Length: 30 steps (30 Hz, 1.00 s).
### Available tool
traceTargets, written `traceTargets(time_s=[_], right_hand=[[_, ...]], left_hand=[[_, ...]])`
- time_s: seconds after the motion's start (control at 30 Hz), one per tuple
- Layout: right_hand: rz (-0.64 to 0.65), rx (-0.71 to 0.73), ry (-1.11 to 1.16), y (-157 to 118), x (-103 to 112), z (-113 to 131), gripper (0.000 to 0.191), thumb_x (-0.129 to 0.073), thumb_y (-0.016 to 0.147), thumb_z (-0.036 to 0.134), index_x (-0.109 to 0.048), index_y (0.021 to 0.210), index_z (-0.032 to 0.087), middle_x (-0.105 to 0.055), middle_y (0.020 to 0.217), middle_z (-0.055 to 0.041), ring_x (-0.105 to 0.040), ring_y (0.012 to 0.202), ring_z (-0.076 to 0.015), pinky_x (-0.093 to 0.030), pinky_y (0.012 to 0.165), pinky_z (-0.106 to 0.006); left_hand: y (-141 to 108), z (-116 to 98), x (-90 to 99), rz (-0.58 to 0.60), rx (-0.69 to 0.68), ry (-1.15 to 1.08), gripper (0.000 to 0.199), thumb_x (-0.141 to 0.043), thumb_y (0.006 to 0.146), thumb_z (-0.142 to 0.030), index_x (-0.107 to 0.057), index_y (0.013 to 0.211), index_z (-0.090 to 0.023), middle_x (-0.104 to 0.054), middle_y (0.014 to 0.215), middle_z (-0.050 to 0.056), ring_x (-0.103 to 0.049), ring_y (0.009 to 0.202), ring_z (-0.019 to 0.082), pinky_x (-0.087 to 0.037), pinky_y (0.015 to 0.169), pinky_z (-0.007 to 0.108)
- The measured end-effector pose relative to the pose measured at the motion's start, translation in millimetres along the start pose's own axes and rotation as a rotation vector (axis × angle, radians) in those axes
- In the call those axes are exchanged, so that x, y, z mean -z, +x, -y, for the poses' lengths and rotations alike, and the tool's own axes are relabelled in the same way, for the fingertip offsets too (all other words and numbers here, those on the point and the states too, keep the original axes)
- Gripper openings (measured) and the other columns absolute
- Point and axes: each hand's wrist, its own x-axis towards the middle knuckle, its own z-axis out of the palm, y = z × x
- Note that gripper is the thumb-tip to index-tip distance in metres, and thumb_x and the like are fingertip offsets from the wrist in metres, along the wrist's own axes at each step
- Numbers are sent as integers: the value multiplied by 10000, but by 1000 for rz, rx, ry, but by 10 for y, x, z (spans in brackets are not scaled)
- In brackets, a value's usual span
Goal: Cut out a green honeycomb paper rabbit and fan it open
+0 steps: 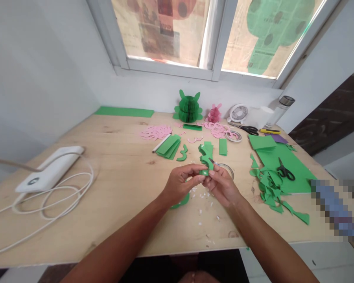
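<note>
A wavy-edged green paper cutout [206,160] is held up over the table between both hands, a small white patch showing near its lower end. My left hand [178,181] is closed, thumb and fingertips pinching its lower left edge. From the other side, my right hand [225,186] pinches the same end. A small dark tip by the right fingers is too small to name. Behind the right hand lies a roll of tape [225,169], partly hidden. Another green cutout [181,200] rests under my left wrist. Little white paper bits [200,212] are scattered below the hands.
Ahead lie folded green strips [168,147], pink cutouts [156,132] and a green honeycomb paper figure [188,107]. At right are scissors [285,171], green scraps [270,186] and green sheets [295,165]. A white power strip [51,167] with a looped cable occupies the left.
</note>
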Motion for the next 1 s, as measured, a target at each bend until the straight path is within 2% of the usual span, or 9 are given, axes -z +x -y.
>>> traceTargets(time_s=[0.3,0.47,0.53,0.7,0.87,1.0], right_hand=[[-31,8,-46,6,8,-4,215,-771,666,290,-655,799,166,-613,559,15,-501,496,-88,-385,506,-206],[-75,49,-91,14,12,5,219,-765,665,298,-650,813,184,-597,590,19,-480,504,-94,-378,502,-216],[-81,65,-106,16,6,9,216,-765,664,297,-650,808,184,-598,605,16,-482,515,-92,-374,504,-213],[-113,124,-193,23,-2,-3,207,-757,670,310,-651,789,178,-589,588,21,-479,510,-89,-359,506,-212],[-141,192,-319,35,33,-29,172,-732,694,307,-637,764,183,-587,569,25,-476,508,-97,-360,523,-227],[-138,212,-394,40,63,-32,156,-713,711,310,-624,748,187,-578,557,24,-477,511,-109,-367,521,-237]], left_hand=[[-5,19,6,14,14,14,281,-659,763,-284,-670,1010,-152,-692,834,63,-633,738,167,-514,726,301],[4,-20,-5,59,57,-67,404,-676,736,-269,-603,1116,-152,-673,832,60,-626,786,180,-506,759,321],[11,-48,-14,35,78,-85,412,-671,738,-268,-587,1125,-154,-659,788,39,-621,762,165,-500,736,301],[40,-97,-34,-80,207,-112,293,-682,711,-299,-626,955,-146,-638,685,8,-585,629,128,-472,590,246],[75,-102,-16,-60,323,-147,191,-689,683,-306,-654,753,-132,-645,616,28,-560,549,122,-451,518,241],[89,-107,8,-40,342,-139,161,-680,682,-293,-675,691,-132,-647,602,38,-550,548,121,-441,506,235]])
